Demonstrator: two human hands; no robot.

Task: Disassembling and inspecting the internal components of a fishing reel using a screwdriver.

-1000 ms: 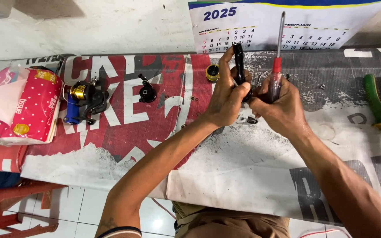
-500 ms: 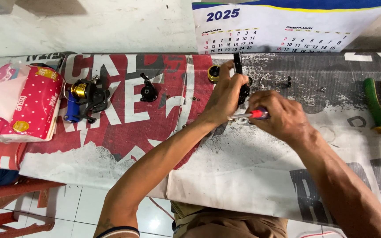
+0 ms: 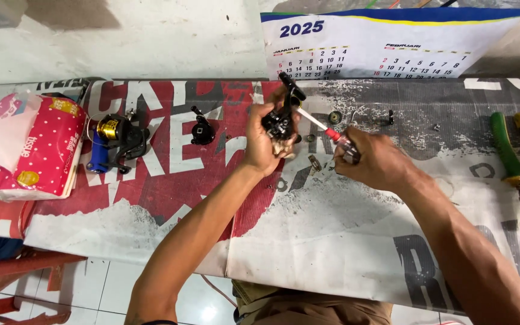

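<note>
My left hand [image 3: 266, 141] grips a black fishing reel body [image 3: 281, 117], held up over the printed banner that covers the bench. My right hand [image 3: 373, 161] holds a screwdriver [image 3: 326, 130] with a red and clear handle. Its shaft points up and left, with the tip at the reel body. Small loose parts lie on the banner just behind the hands: a round dark ring [image 3: 334, 117], a small black piece [image 3: 390, 117] and a tiny screw [image 3: 436, 127].
A black and gold reel with a blue handle [image 3: 114, 141] and a black reel part [image 3: 201, 128] lie to the left. A pink dotted tissue pack [image 3: 31, 147] sits far left. Green and yellow handled pliers [image 3: 517, 162] lie at the right. A calendar [image 3: 386, 42] hangs behind.
The screwdriver has gone from upright in my right hand to lying slanted, with its tip brought to the reel body. My right hand has dropped lower and moved right.
</note>
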